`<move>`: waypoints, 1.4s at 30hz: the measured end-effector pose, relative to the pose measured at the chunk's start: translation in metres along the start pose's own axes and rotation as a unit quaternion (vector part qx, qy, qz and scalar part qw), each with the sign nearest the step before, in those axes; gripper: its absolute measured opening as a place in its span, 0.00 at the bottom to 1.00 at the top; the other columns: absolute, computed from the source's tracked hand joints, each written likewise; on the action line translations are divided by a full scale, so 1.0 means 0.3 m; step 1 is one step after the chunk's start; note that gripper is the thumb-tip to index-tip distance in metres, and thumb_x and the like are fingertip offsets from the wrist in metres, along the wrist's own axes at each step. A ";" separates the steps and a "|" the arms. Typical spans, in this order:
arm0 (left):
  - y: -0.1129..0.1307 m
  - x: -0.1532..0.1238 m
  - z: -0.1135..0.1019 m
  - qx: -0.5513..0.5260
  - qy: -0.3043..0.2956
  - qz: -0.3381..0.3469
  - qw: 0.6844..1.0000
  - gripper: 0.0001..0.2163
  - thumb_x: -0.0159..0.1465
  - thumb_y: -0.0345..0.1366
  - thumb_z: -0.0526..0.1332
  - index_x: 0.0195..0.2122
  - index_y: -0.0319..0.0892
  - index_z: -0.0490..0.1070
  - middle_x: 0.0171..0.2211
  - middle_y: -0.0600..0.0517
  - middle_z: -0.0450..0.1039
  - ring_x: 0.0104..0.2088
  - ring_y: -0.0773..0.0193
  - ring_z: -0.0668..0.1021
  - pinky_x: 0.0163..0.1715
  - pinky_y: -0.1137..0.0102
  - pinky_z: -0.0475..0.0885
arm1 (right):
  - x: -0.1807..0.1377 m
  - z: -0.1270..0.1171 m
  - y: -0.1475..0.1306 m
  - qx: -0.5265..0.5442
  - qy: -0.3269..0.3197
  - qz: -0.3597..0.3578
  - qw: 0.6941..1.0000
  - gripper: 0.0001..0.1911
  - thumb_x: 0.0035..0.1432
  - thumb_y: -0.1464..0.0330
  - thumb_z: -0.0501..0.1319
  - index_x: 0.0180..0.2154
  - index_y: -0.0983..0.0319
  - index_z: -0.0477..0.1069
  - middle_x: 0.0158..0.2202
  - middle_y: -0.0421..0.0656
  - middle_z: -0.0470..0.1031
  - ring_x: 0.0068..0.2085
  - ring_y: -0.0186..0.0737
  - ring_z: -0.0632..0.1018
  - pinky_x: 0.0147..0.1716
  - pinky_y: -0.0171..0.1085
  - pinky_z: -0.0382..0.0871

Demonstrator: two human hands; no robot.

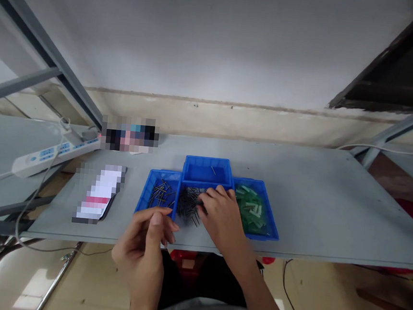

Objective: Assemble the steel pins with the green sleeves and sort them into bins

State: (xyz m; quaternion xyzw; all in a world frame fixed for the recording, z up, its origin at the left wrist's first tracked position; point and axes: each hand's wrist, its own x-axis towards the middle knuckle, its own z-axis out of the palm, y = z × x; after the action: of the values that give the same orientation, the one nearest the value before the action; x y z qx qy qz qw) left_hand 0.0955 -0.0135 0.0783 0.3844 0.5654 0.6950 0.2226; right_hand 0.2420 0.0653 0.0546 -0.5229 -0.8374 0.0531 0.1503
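My right hand (220, 219) reaches into the middle blue tray, its bent fingers and thumb drawn together at a heap of thin dark metal pins (187, 204). What those fingertips pinch, if anything, is hidden. Just in front of the left tray (147, 188), my left hand (146, 239) is raised palm inward, with curled fingers and the thumb against the index finger. Anything between them is too small to make out. Longer thin metal pins (162, 192) lie loose in that left tray. The right tray (274, 231) holds a clear green bag (255, 217) with small pale pieces on it.
A back blue tray (199, 171) holds one thin pin (213, 170). To the left lie a phone (100, 194) and a white power strip (54, 156) with cables. A blurred-out item (130, 134) stands near the wall. Metal frame posts (50, 40) rise at both sides of the grey table (324, 209).
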 end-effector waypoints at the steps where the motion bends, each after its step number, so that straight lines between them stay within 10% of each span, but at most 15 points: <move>1: -0.002 -0.003 0.001 -0.001 -0.007 -0.001 1.000 0.08 0.76 0.38 0.66 0.40 0.44 0.82 0.26 0.57 0.78 0.22 0.70 0.76 0.24 0.73 0.71 | 0.006 0.004 -0.006 -0.002 -0.003 0.001 1.000 0.05 0.71 0.72 0.68 0.39 0.58 0.79 0.42 0.45 0.84 0.51 0.51 0.77 0.49 0.49 0.59; 36: -0.011 -0.021 0.016 0.013 -0.051 -0.035 0.998 0.11 0.78 0.42 0.65 0.40 0.45 0.82 0.26 0.56 0.78 0.23 0.70 0.75 0.24 0.76 0.71 | 0.054 0.034 -0.067 0.018 0.032 0.088 0.995 0.08 0.67 0.73 0.65 0.33 0.58 0.77 0.34 0.43 0.85 0.38 0.46 0.83 0.42 0.45 0.61; 42: -0.007 -0.006 0.011 0.004 -0.182 -0.130 0.975 0.14 0.76 0.47 0.65 0.43 0.43 0.82 0.28 0.53 0.79 0.19 0.71 0.75 0.18 0.77 0.70 | -0.064 -0.040 -0.061 0.236 0.184 0.122 0.946 0.06 0.68 0.71 0.66 0.37 0.56 0.77 0.31 0.38 0.79 0.32 0.39 0.78 0.34 0.38 0.66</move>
State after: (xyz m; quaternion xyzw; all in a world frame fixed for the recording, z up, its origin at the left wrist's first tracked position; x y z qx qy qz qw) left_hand 0.0989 -0.0122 0.0762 0.4286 0.5636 0.5761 0.4083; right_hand 0.2378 0.0390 0.0668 -0.5711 -0.6886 0.1700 0.4132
